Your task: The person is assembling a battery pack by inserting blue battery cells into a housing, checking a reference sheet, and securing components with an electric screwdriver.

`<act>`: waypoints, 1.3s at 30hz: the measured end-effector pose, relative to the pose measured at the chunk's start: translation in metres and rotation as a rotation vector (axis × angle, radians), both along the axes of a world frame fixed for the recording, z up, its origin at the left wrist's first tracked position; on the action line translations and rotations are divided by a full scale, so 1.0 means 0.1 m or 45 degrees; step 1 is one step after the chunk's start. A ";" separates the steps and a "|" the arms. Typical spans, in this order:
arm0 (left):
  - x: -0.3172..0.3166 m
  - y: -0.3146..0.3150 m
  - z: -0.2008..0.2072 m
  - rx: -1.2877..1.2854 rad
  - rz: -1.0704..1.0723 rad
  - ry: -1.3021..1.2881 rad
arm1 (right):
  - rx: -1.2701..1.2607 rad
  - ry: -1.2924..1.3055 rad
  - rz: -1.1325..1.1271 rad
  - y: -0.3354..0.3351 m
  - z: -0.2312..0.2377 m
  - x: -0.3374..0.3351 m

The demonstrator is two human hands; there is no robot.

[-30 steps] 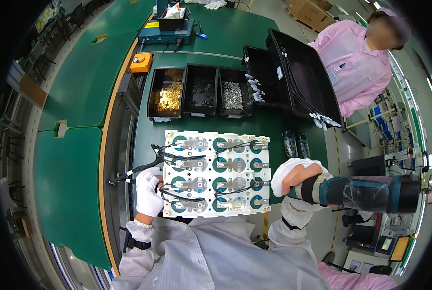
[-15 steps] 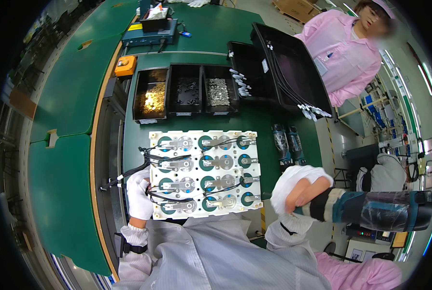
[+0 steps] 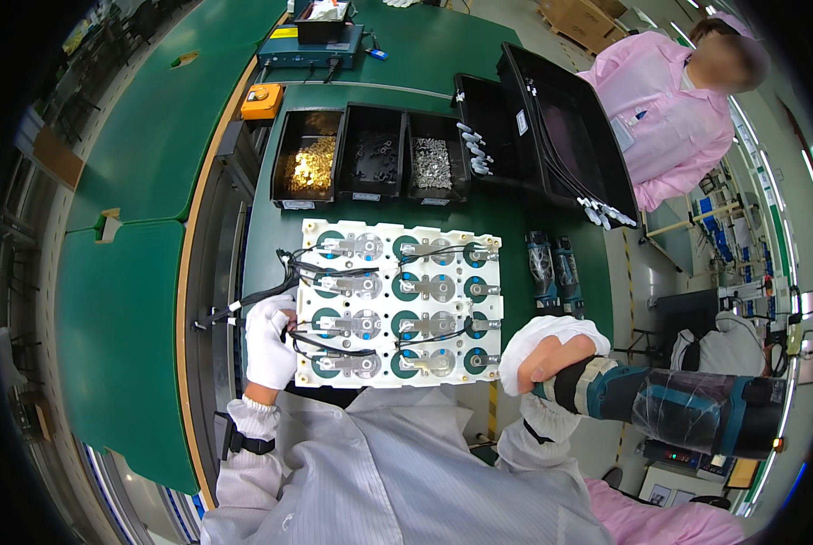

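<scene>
- Near the right edge of the green bench (image 3: 424, 64), the right hand (image 3: 552, 356) has moved a little farther from the white fixture plate since half a second ago; the whole view also sits slightly lower on the bench than it did then.
- Right hand, gloved in white with a bare fingertip showing, is wrapped tight round the grip of a teal-and-black power screwdriver (image 3: 679, 409), which lies pointing right, off the bench.
- Left hand (image 3: 270, 341), in a white glove, rests loosely curled at the left edge of the white fixture plate (image 3: 397, 304), touching the black cables (image 3: 302, 272) there.
- Counted: three black parts bins (image 3: 370, 154) at the far side, two spare screwdrivers (image 3: 552, 268) right of the plate, one open black case (image 3: 561, 127).
</scene>
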State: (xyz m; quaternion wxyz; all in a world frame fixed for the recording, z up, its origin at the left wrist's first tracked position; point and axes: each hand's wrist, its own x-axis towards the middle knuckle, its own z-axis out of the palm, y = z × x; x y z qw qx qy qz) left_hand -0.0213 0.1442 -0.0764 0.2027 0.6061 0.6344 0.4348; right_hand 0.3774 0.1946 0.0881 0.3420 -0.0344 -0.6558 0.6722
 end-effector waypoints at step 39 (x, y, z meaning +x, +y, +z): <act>2.28 2.66 1.43 -0.011 -0.867 1.600 | 0.620 -1.313 -1.233 -0.67 0.40 -0.35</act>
